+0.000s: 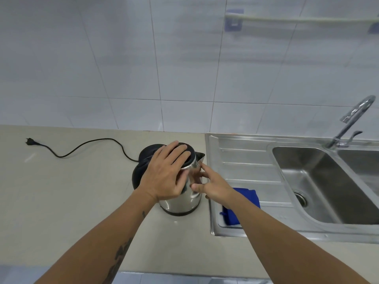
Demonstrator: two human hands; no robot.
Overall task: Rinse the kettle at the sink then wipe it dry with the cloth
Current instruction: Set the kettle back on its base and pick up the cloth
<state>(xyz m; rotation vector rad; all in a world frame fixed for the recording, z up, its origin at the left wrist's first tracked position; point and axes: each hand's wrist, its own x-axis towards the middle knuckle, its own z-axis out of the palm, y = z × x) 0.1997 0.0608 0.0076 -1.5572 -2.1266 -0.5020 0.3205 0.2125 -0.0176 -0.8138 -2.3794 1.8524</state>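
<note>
From the head camera we see the kettle [180,193] standing upright on the beige counter [71,201], its long axis vertical, just left of the sink unit's edge. Its spout [200,157] points right, toward the sink [320,181], and its black handle [137,173] faces left. Our left hand [164,173] lies flat over the black lid [182,148], fingers spread and draped down the steel side, pressing rather than clamping. Our right hand [213,185] is open with fingers apart, fingertips touching or nearly touching the kettle's wall below the spout; we cannot tell if it grips. The blue cloth [244,203] lies on the steel draining board [246,160], partly hidden under our right forearm. The tap [348,124] rises behind the basin at far right. A black power cord [82,148] trails left from behind the kettle across the counter, ending in a plug [29,140]. A rail [297,19] is fixed on the tiled wall [143,58] above.
</note>
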